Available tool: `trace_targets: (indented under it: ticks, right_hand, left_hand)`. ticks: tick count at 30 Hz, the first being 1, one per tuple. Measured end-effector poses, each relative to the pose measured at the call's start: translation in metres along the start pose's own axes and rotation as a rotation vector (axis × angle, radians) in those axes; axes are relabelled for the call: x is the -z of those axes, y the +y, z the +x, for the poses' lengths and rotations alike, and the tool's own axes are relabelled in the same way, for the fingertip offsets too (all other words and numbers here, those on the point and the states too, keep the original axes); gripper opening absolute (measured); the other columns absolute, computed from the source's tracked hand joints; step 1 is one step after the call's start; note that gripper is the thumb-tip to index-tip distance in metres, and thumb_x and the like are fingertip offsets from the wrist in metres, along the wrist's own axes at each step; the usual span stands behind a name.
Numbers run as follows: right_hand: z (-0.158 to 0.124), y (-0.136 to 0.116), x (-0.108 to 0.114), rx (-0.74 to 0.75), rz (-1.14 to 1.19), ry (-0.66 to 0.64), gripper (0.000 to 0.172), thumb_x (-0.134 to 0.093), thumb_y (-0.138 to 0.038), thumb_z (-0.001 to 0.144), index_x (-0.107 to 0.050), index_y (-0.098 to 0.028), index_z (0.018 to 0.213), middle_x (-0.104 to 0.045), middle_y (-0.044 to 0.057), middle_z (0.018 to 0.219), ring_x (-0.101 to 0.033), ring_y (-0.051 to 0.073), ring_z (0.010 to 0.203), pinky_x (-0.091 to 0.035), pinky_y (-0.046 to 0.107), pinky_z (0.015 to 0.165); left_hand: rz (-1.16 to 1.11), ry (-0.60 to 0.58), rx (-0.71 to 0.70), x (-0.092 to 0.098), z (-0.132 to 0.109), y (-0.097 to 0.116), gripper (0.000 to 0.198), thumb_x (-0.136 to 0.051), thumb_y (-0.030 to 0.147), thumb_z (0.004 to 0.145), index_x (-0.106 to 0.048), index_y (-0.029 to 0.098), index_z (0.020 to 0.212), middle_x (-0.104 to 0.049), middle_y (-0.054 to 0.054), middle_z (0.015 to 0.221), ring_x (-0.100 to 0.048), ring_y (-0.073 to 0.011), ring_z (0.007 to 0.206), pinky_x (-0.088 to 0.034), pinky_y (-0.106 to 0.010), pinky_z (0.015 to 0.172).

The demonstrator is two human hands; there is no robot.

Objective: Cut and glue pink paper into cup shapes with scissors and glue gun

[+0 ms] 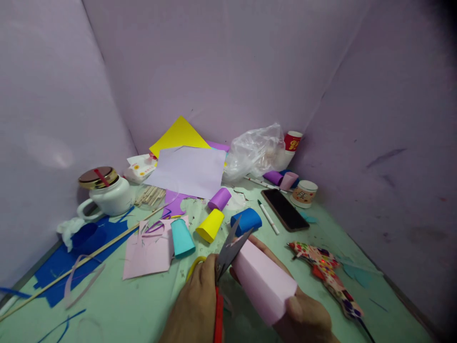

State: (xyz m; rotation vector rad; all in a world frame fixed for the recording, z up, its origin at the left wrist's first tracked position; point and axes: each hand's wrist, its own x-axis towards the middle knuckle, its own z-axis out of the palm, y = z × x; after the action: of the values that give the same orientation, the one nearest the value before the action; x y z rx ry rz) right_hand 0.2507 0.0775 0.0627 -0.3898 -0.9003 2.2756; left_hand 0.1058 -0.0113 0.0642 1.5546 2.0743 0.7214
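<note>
My left hand (198,305) is closed on the handles of a pair of scissors (228,252) with one yellow and one red loop. Their grey blades stand apart at the far end of a pink paper tube (264,281). My right hand (307,319) is wrapped round the near end of that tube and holds it just above the green table top (143,305), its fingers passing underneath. Only the back of each hand and part of the fingers show at the bottom edge.
Small rolled paper cups lie ahead: teal (182,238), yellow (210,225), blue (246,221), purple (219,198). A phone (284,209), a white pen (268,217), a teapot (105,193), a plastic bag (255,150), paper sheets (189,170) and a patterned cut-out (328,274) surround them. Lilac walls close in.
</note>
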Motion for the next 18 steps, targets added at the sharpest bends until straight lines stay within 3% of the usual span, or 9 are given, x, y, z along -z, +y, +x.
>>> trace_targets:
  ticks: [4,11,15,18]
  right_hand:
    - [0.0,-0.001,0.001,-0.021,-0.03,0.009,0.086,-0.087,-0.042,0.043,-0.054,-0.027,0.122,-0.066,0.01,0.117,-0.054,0.04,0.121,-0.041,0.053,0.1]
    - [-0.003,-0.005,0.002,-0.05,-0.048,-0.023,0.089,-0.087,-0.041,0.047,-0.05,-0.026,0.128,-0.063,0.011,0.123,-0.054,0.037,0.121,-0.042,0.05,0.101]
    - [-0.004,-0.01,0.013,-0.066,-0.067,-0.049,0.091,-0.084,-0.042,0.055,-0.045,-0.028,0.136,-0.051,0.01,0.141,-0.056,0.034,0.12,-0.04,0.048,0.103]
    - [-0.002,-0.012,0.025,0.04,-0.268,-0.015,0.096,-0.087,-0.042,0.053,-0.044,-0.032,0.139,-0.04,0.007,0.151,-0.044,0.035,0.131,-0.03,0.049,0.11]
  left_hand:
    - [-0.009,-0.019,0.034,0.0,0.001,-0.001,0.047,-0.048,0.013,0.086,-0.047,0.018,0.133,-0.059,-0.014,0.128,-0.055,-0.0252,0.12,-0.045,-0.033,0.097]
    - [-0.076,-0.006,0.136,-0.002,0.002,0.002,0.045,-0.04,0.017,0.084,-0.051,0.014,0.128,-0.069,-0.014,0.111,-0.065,-0.0254,0.105,-0.049,-0.03,0.088]
    - [-0.128,0.064,0.105,0.008,-0.001,0.003,0.039,-0.031,0.02,0.091,-0.054,0.018,0.122,-0.072,-0.007,0.09,-0.07,-0.0185,0.082,-0.052,-0.025,0.077]
    - [-0.041,0.117,0.063,0.019,-0.001,-0.004,0.036,-0.033,0.024,0.093,-0.052,0.021,0.123,-0.071,-0.005,0.095,-0.069,-0.0161,0.08,-0.053,-0.023,0.074]
